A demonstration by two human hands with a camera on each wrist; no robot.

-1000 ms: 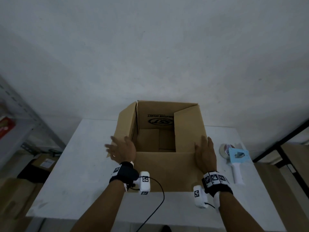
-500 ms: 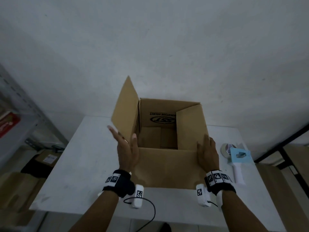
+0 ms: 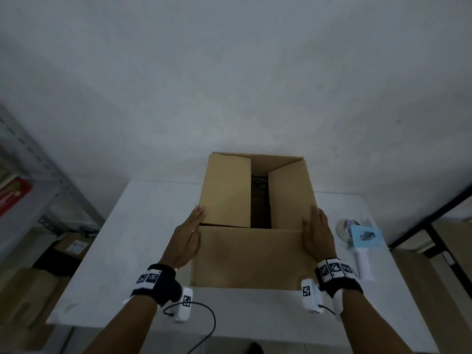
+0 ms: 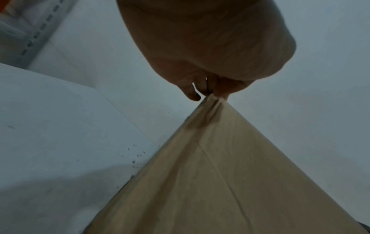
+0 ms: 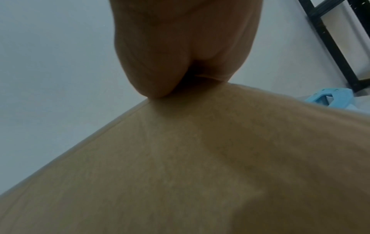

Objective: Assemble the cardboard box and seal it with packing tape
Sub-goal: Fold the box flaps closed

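A brown cardboard box (image 3: 251, 256) stands on the white table (image 3: 143, 226), its near wall facing me. The left top flap (image 3: 226, 192) lies folded over the opening; the right flap (image 3: 290, 198) slopes inward, leaving a dark gap between them. My left hand (image 3: 187, 238) lies flat with straight fingers against the box's left near corner, its fingertips (image 4: 195, 95) at the flap's edge. My right hand (image 3: 318, 233) presses flat against the box's right near corner (image 5: 180, 95). A light blue tape dispenser (image 3: 362, 241) lies on the table to the right of the box.
A metal shelf (image 3: 30, 190) with a red item stands at the left, with cardboard boxes (image 3: 69, 247) on the floor beneath. A black frame (image 3: 434, 221) stands at the right. A cable (image 3: 204, 325) hangs from my left wrist camera over the table's near edge.
My left hand swung the left flap up from hanging outward and folded it down over the opening, then settled at the left corner. The right hand stayed at the right corner.
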